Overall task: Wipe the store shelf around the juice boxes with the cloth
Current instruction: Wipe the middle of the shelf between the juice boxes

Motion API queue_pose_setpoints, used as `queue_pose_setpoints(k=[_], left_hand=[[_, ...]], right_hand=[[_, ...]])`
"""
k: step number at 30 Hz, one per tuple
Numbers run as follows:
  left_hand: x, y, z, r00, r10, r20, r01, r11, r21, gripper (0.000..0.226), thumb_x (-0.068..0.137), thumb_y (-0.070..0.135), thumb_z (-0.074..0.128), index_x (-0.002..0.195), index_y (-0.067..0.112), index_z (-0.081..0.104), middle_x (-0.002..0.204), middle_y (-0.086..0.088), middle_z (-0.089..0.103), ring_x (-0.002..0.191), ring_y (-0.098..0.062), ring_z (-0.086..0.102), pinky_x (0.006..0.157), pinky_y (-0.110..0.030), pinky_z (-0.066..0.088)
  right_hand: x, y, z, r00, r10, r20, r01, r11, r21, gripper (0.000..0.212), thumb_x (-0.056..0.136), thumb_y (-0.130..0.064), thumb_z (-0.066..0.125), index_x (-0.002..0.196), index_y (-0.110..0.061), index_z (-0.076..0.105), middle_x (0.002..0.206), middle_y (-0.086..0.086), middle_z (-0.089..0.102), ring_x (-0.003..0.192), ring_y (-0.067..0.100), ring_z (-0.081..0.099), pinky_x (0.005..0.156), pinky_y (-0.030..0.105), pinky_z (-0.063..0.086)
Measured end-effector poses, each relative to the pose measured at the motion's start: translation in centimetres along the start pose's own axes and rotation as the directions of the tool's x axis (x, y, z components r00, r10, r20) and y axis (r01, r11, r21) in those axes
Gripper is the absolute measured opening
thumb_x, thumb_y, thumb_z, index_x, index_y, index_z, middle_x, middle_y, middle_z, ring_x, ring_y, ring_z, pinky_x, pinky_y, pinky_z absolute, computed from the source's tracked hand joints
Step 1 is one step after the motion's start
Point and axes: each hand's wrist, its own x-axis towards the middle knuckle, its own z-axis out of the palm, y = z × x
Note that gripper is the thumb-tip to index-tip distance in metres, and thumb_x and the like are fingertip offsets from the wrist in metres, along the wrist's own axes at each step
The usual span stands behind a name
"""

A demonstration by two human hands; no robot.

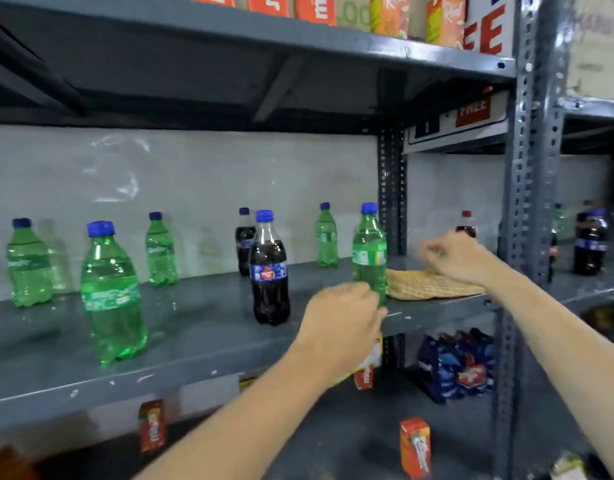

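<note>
Grey metal shelving (201, 327) fills the frame, its middle board running from lower left up to the right. At centre, the left hand (340, 327) is curled around the base of a green bottle (369, 251) with a blue cap, fingers closed on it at the shelf's front edge. Right of centre, the right hand (454, 256) hovers with fingers loosely bent and nothing in them, its wrist resting on the yellowish woven cloth (430, 285), which lies flat on the board just beside that bottle. Leftward stand a dark cola bottle (269, 271) and more green ones, well apart. Juice boxes (388, 15) line the top shelf at the upper edge; small red cartons (414, 446) stand on the lower shelf near the bottom, with a blue multipack (458, 365) at lower right.
</note>
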Motion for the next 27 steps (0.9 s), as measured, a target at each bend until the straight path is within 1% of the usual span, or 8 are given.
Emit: queue_pose_setpoints(k=[4, 9, 12, 14, 16, 20, 24, 27], left_hand=[[-2.0, 0.5, 3.1, 0.997, -0.038, 0.073, 0.03, 0.993, 0.114, 0.022, 0.094, 0.034, 0.052, 0.105, 0.017, 0.061, 0.103, -0.001, 0.066, 0.095, -0.021, 0.063, 0.079, -0.033, 0.049], [-1.8, -0.4, 4.1, 0.999, -0.033, 0.009, 0.032, 0.995, 0.1, 0.018, 0.084, 0.032, 0.068, 0.092, 0.016, 0.067, 0.087, 0.001, 0.07, 0.078, -0.019, 0.067, 0.066, -0.033, 0.054], [-2.0, -0.6, 4.3, 0.998, 0.007, -0.057, -0.003, 0.997, 0.078, 0.026, 0.085, 0.034, 0.068, 0.099, 0.013, 0.067, 0.094, -0.002, 0.071, 0.08, -0.021, 0.068, 0.066, -0.034, 0.053], [-2.2, -0.7, 4.1, 0.991, 0.061, -0.119, -0.041, 0.986, 0.163, 0.043, 0.085, 0.038, 0.069, 0.118, 0.011, 0.062, 0.114, -0.004, 0.068, 0.095, -0.021, 0.067, 0.083, -0.034, 0.052], [-3.1, -0.6, 4.1, 0.972, 0.148, -0.182, -0.092, 0.955, 0.283, 0.053, 0.092, 0.037, 0.06, 0.136, 0.011, 0.047, 0.141, -0.007, 0.052, 0.128, -0.022, 0.05, 0.11, -0.045, 0.033], [-10.3, 1.7, 5.7, 0.908, 0.156, -0.388, -0.131, 0.987, 0.09, 0.044, 0.093, 0.029, 0.056, 0.134, 0.015, 0.048, 0.144, -0.004, 0.043, 0.138, -0.022, 0.037, 0.116, -0.049, 0.02], [-23.0, 5.8, 10.3, 0.996, -0.094, 0.009, 0.092, 0.956, -0.279, 0.056, 0.084, 0.033, 0.065, 0.136, 0.019, 0.049, 0.139, 0.007, 0.049, 0.131, -0.009, 0.04, 0.112, -0.029, 0.03], [-30.9, 6.8, 13.0, 0.919, -0.252, 0.304, 0.349, 0.878, -0.327, 0.055, 0.046, 0.03, 0.093, 0.098, 0.024, 0.075, 0.121, 0.011, 0.06, 0.103, -0.004, 0.064, 0.083, -0.02, 0.052]], right_hand=[[-2.9, 2.2, 2.0, 0.872, 0.09, 0.48, -0.058, 0.995, -0.081, 0.062, 0.098, -0.056, 0.031, 0.146, -0.021, 0.044, 0.156, 0.0, 0.038, 0.143, 0.02, 0.034, 0.12, 0.036, 0.024], [-4.4, 2.6, 1.5, 0.902, -0.053, 0.429, 0.097, 0.992, -0.082, 0.106, 0.062, -0.092, 0.037, 0.152, -0.039, 0.022, 0.157, -0.007, 0.034, 0.142, 0.018, 0.033, 0.113, 0.033, 0.031], [-5.7, 1.8, 1.9, 0.945, -0.146, 0.292, 0.236, 0.923, -0.303, 0.083, 0.078, -0.073, 0.052, 0.149, -0.039, 0.03, 0.131, -0.002, 0.054, 0.115, 0.024, 0.053, 0.095, 0.036, 0.048], [-6.6, 1.4, 1.7, 0.961, -0.178, 0.21, 0.244, 0.903, -0.354, 0.059, 0.09, -0.037, 0.06, 0.145, -0.034, 0.043, 0.114, -0.002, 0.055, 0.105, 0.024, 0.056, 0.089, 0.036, 0.05], [-8.2, 1.2, 1.4, 0.971, -0.191, 0.141, 0.219, 0.95, -0.221, 0.057, 0.086, -0.008, 0.06, 0.139, -0.029, 0.054, 0.105, -0.004, 0.054, 0.1, 0.023, 0.058, 0.085, 0.033, 0.049], [-14.3, 0.5, 2.7, 0.978, -0.194, -0.076, 0.204, 0.965, 0.163, 0.049, 0.081, 0.005, 0.065, 0.122, -0.021, 0.067, 0.107, -0.016, 0.056, 0.091, 0.002, 0.055, 0.081, 0.02, 0.045], [-20.1, -2.8, 9.9, 0.969, 0.097, 0.225, -0.225, 0.715, 0.661, 0.018, 0.084, -0.005, 0.068, 0.084, -0.022, 0.072, 0.077, 0.003, 0.073, 0.081, 0.017, 0.07, 0.065, 0.014, 0.052], [-21.3, -4.2, 17.4, 0.841, 0.164, 0.516, -0.474, 0.685, 0.554, 0.01, 0.088, -0.012, 0.069, 0.09, -0.009, 0.077, 0.08, -0.004, 0.078, 0.084, 0.011, 0.073, 0.073, 0.027, 0.055]])
